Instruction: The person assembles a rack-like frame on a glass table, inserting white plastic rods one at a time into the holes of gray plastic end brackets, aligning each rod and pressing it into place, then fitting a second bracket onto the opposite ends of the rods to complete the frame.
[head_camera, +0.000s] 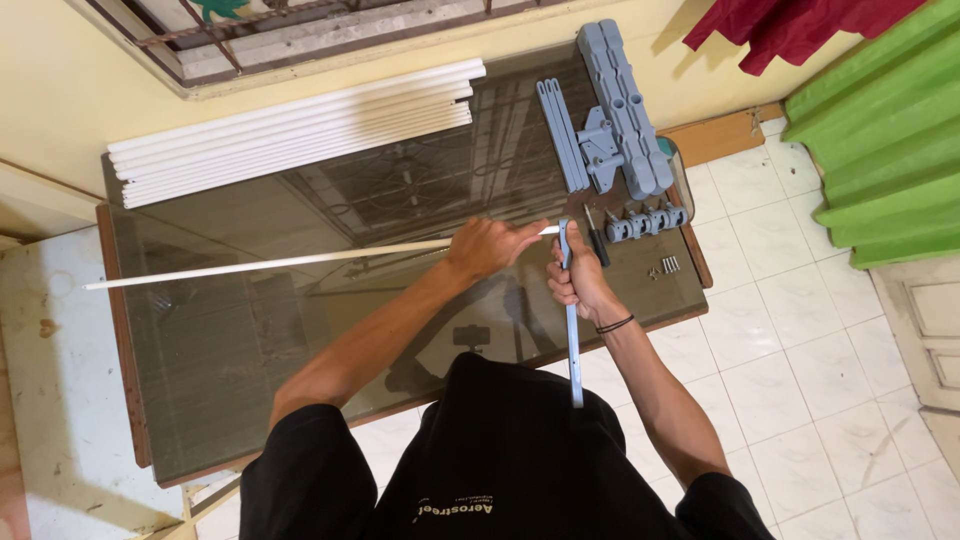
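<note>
Nearest us, our right hand (578, 282) grips the grey slotted bar (572, 330) upright over the glass counter (300, 330); our left hand (487, 247) clasps the white rod (260, 264), feeding its tip into the bar's top — next, square alignment.

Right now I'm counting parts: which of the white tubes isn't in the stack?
The single white tube lying across the glass table, gripped by the left hand. The other white tubes lie bundled together along the table's far edge.

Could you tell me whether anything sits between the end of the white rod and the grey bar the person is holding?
Nothing visible does: the white rod in the left hand meets the grey bar in the right hand.
</note>
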